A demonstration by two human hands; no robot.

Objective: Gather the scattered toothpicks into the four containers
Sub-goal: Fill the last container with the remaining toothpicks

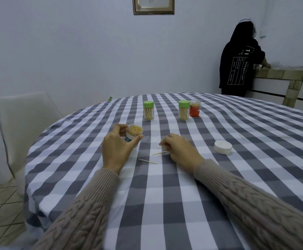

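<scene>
Meanwhile, the left hand (117, 146) is curling its grip round the open jar (133, 135) at ten o'clock while the right hand (178, 150) is pinching a toothpick (159, 153) off the bench (165, 195), where a slipping pinch risks dropping it short of the jar.

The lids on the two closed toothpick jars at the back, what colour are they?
Both lids are light green, seen clearly in the head view.

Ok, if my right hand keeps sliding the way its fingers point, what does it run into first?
Probably the open toothpick container that the left hand grips. The right hand points left across the cloth, and only bare checked tablecloth shows between, though depth is uncertain.
</scene>
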